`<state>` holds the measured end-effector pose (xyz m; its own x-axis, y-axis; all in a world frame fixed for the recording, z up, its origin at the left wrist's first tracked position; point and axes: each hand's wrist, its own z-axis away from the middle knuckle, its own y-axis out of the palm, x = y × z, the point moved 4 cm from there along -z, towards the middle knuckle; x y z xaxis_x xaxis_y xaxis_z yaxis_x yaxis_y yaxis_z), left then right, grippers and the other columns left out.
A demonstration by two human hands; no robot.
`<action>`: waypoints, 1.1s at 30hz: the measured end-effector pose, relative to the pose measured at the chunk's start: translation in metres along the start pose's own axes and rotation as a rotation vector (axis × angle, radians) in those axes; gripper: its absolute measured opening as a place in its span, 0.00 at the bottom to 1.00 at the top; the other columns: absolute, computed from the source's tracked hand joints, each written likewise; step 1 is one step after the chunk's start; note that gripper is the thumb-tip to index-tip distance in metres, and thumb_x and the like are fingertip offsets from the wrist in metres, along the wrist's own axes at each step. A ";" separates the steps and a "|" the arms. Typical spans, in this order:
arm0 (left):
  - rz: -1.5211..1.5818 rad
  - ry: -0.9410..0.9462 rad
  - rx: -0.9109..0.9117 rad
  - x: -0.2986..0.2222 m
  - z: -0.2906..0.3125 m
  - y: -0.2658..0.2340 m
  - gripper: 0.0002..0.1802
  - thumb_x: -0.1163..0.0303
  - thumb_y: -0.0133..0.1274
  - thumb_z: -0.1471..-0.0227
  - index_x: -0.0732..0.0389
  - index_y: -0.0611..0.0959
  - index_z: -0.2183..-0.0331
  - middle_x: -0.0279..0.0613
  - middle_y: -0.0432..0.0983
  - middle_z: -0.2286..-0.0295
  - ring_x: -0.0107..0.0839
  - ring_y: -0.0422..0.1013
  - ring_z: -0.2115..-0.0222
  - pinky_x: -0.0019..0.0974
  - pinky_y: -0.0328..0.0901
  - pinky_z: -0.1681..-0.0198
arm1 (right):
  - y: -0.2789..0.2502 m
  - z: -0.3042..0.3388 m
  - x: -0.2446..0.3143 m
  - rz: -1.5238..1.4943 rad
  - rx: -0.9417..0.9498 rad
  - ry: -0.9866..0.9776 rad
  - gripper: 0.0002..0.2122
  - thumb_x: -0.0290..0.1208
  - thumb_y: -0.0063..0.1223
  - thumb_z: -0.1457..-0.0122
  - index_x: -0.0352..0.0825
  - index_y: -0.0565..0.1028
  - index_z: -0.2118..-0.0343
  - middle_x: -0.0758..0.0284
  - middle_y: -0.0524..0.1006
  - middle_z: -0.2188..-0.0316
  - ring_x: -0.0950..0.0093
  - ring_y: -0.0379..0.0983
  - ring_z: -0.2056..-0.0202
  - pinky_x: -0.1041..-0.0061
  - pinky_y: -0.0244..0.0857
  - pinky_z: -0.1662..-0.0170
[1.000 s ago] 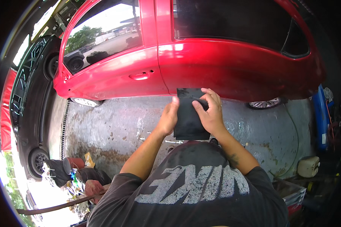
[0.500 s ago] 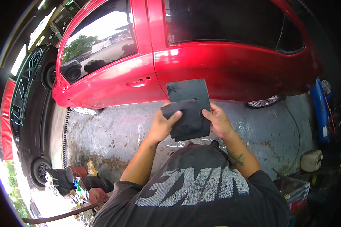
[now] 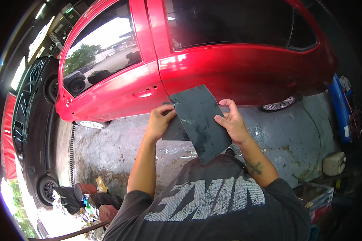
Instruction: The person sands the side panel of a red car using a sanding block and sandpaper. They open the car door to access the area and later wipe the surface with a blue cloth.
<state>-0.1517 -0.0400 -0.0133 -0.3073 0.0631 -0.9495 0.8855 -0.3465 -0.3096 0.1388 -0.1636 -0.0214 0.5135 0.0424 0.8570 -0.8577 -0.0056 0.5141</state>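
From my remote seat, I have a dark grey front sheet [image 3: 201, 126] in the middle of the view, tilted and held in the air before the chest, its face marked with darker smudges. A black back sheet [image 3: 176, 131] pokes out behind its left edge. My right hand [image 3: 235, 125] grips the front sheet by its right edge, thumb on the face, index finger crooked clear of it (the other fingertips are hidden from me). The fingers of my left hand [image 3: 158, 120] are pinched nearly together on the back sheet, right beside the front sheet's left edge.

Below is a grey shirt [image 3: 221, 225] with pale print. Beyond the sheets stands a red car [image 3: 229, 68], over a worn grey floor [image 3: 112, 146]. Further out, I see a black car [image 3: 32, 128] and a reddish bucket [image 3: 84, 191] at left, and a beige jug [image 3: 333, 164] at right.
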 end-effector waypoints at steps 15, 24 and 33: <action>0.196 -0.179 0.495 -0.044 -0.058 0.033 0.18 0.59 0.61 0.27 0.66 0.91 0.59 0.33 0.86 0.66 0.21 0.78 0.66 0.32 0.73 0.58 | -0.014 0.005 0.031 -0.091 0.439 0.166 0.24 0.26 0.59 0.29 0.33 0.73 0.32 0.54 0.82 0.41 0.69 0.81 0.42 0.70 0.73 0.39; -0.032 -0.164 0.482 -0.004 -0.043 0.057 0.18 0.60 0.62 0.29 0.67 0.92 0.61 0.31 0.86 0.69 0.20 0.76 0.67 0.33 0.72 0.60 | -0.025 0.000 0.030 0.641 0.444 -0.086 0.15 0.25 0.70 0.37 0.35 0.84 0.48 0.72 0.81 0.54 0.76 0.77 0.48 0.69 0.71 0.40; 0.018 0.026 0.340 -0.009 0.012 0.087 0.16 0.64 0.64 0.30 0.68 0.92 0.51 0.34 0.89 0.64 0.21 0.79 0.64 0.35 0.75 0.57 | -0.032 -0.011 0.010 0.276 -0.037 -0.112 0.13 0.26 0.69 0.30 0.37 0.73 0.51 0.73 0.79 0.58 0.84 0.76 0.55 0.77 0.73 0.50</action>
<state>-0.0762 -0.0819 -0.0310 -0.2794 0.0766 -0.9571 0.7226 -0.6397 -0.2621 0.1711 -0.1516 -0.0292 0.2589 -0.0663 0.9636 -0.9646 0.0346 0.2615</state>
